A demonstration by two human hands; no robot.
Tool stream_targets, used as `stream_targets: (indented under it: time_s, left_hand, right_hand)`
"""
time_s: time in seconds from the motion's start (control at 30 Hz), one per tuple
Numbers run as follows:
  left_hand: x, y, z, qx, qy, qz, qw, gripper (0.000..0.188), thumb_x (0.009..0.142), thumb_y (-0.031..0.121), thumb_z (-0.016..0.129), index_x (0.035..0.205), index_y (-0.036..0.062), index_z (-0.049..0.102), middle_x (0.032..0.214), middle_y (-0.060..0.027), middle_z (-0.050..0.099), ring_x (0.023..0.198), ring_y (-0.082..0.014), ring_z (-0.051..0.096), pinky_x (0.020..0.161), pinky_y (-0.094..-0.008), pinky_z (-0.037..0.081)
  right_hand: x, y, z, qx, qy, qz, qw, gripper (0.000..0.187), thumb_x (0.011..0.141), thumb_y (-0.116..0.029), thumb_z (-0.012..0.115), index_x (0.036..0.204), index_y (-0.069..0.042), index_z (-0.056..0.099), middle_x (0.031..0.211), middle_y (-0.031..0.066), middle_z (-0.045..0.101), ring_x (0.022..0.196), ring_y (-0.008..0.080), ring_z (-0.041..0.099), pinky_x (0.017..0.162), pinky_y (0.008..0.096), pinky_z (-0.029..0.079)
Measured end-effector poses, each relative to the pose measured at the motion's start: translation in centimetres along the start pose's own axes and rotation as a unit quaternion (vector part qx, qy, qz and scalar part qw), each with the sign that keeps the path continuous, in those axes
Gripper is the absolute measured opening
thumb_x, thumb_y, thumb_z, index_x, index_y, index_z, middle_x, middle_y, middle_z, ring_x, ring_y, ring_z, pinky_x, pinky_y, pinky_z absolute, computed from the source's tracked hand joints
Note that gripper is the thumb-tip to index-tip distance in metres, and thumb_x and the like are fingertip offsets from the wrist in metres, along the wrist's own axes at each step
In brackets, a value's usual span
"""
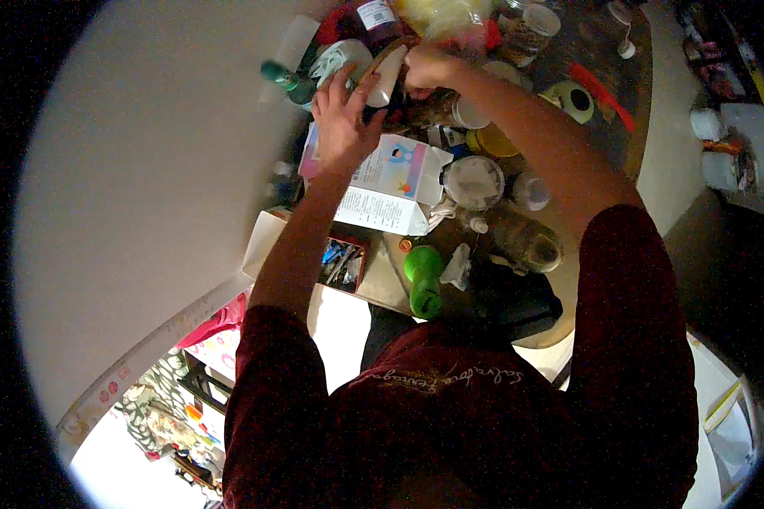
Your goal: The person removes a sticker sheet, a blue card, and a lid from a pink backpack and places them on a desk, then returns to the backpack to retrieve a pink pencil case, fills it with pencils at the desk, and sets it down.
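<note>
So take the pastel printed carton (390, 161) as your landmark. Just above it is the white piece with a brown edge (387, 78), tilted between your hands. Your left hand (345, 119) has its fingers spread at the piece's left side, but I honestly can't tell if they're grasping it. Your right hand (429, 69) is curled up at the other end, and whether it's pinching the edge I can't tell either.

Writing-wise, the carton has the most: rows of tiny dark print on its white lower side, too small to make out, plus a blue cartoon figure on the colored panel. Above the carton there's a dark jar (380, 25) with a white label, also too small to read. Below it, your dark red shirt (450, 407) has pale script across it, upside down. The green bottle (424, 280) sits below the carton, and a round tub (474, 183) is just right of it.
</note>
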State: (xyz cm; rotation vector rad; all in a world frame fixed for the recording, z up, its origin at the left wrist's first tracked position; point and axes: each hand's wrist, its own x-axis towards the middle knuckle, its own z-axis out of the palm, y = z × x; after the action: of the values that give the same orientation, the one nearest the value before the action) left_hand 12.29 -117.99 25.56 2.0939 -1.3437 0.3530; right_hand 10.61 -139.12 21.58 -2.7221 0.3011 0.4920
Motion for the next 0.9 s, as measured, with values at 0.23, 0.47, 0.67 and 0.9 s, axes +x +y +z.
stream_targets:
  time_s: [0.23,0.47,0.67,0.9]
  left_hand:
    - [-2.6,3.3,0.1,-0.008,0.04,-0.118,0.992,0.045,0.065,0.014,0.066,0.109,0.0128,0.057,0.124,-0.0137,0.04,0.11,-0.0355,0.038,0.089,-0.0459,0.031]
    - [-6.4,5.5,1.7,-0.054,-0.04,-0.082,0.994,0.047,0.069,0.012,0.062,0.114,0.0048,0.052,0.132,-0.0138,0.035,0.119,-0.0347,0.036,0.096,-0.0481,0.031]
    - [-6.4,5.1,2.3,-0.149,-0.056,-0.076,0.984,0.046,0.071,0.011,0.061,0.116,0.0036,0.051,0.128,-0.0161,0.04,0.115,-0.0336,0.041,0.095,-0.0433,0.035]
    - [-7.6,4.3,0.8,-0.155,-0.025,-0.105,0.982,0.035,0.077,0.012,0.061,0.11,0.0026,0.054,0.12,-0.0195,0.047,0.102,-0.0365,0.05,0.086,-0.0427,0.042]
  right_hand:
    - [-0.8,-0.7,0.3,-0.008,0.076,-0.027,0.997,0.023,0.071,-0.014,0.052,0.08,0.004,0.062,0.079,0.022,0.062,0.074,0.0353,0.061,0.066,0.0414,0.048]
    - [-2.2,-0.9,0.3,0.545,-0.019,0.111,0.831,0.041,0.083,-0.038,0.05,0.105,-0.003,0.053,0.1,0.0111,0.06,0.084,0.0239,0.062,0.074,0.0409,0.051]
    - [-4.1,-3.4,-0.5,0.469,-0.033,0.05,0.881,0.04,0.077,-0.041,0.057,0.098,-0.006,0.059,0.093,0.0057,0.06,0.077,0.0156,0.059,0.063,0.0313,0.048]
    - [-1.4,0.3,0.6,0.381,0.021,0.041,0.923,0.035,0.071,-0.024,0.066,0.098,-0.002,0.06,0.081,0.005,0.062,0.071,0.0158,0.058,0.061,0.0296,0.045]
